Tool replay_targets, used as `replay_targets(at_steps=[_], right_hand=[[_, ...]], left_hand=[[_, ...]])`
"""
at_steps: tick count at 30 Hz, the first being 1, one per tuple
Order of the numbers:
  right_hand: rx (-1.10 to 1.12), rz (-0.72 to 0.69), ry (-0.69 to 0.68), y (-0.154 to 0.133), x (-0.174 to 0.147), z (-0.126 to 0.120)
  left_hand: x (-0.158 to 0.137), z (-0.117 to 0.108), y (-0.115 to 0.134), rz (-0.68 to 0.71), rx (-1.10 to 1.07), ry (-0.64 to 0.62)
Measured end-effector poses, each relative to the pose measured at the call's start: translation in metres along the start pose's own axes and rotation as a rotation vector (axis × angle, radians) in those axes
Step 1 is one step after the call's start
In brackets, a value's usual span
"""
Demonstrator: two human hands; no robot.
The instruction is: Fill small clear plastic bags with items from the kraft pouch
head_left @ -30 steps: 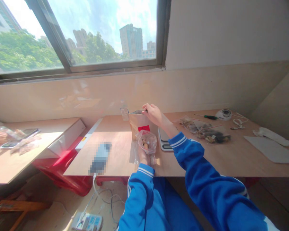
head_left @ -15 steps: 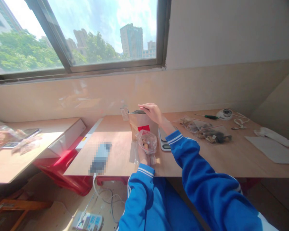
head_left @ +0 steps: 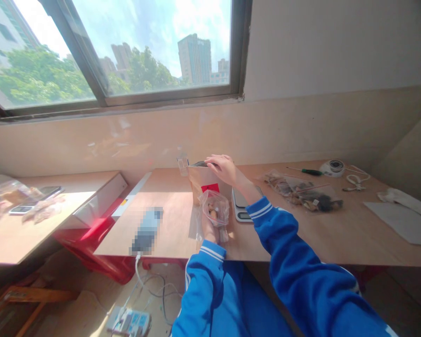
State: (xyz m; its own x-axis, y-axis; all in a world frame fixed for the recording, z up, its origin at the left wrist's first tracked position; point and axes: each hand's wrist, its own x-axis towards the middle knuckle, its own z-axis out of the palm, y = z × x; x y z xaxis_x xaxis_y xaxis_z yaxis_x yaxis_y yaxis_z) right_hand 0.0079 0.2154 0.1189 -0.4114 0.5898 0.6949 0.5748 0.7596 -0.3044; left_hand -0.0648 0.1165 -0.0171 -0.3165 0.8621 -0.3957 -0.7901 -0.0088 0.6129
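My left hand (head_left: 209, 229) is closed round a clear plastic bag (head_left: 221, 206) with a few brown pieces in it, held low in front of a brown paper bag (head_left: 197, 181). The paper bag stands upright on the table, a red label (head_left: 210, 187) on its front. Over its right top edge lies my right hand (head_left: 224, 168), fingers stretched out to the left and slightly bent, with nothing visible in them. A digital scale (head_left: 239, 201) sits to the right of the paper bag, partly hidden by my right forearm.
Clear bags of dark and brown dried pieces (head_left: 301, 192) lie on the right of the table (head_left: 284, 234). Beyond them are a green-handled screwdriver (head_left: 311, 172) and a white dome camera (head_left: 333, 167). A blurred-out phone (head_left: 146, 230) charges at left; a bottle (head_left: 182, 163) stands behind.
My right hand has lowered a little and shifted slightly right over the paper bag's top, its fingers more bent. The left hand keeps the plastic bag in the same place.
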Motion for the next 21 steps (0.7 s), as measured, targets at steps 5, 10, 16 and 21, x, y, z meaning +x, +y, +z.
replay_targets(at_steps=[5, 10, 16, 21], right_hand=[[-0.006, 0.001, -0.010, 0.000, -0.008, -0.005], [-0.057, -0.050, 0.037, -0.005, -0.017, -0.014], [-0.053, 0.071, 0.045, -0.001, -0.034, -0.037], [-0.002, 0.000, 0.018, 0.005, -0.039, -0.045]], left_hand=[[-0.001, 0.000, -0.001, 0.010, -0.022, -0.005], [0.006, -0.006, -0.007, 0.012, 0.034, -0.012], [0.011, -0.012, -0.009, 0.052, 0.047, -0.028], [0.009, -0.010, -0.007, 0.033, 0.021, -0.037]])
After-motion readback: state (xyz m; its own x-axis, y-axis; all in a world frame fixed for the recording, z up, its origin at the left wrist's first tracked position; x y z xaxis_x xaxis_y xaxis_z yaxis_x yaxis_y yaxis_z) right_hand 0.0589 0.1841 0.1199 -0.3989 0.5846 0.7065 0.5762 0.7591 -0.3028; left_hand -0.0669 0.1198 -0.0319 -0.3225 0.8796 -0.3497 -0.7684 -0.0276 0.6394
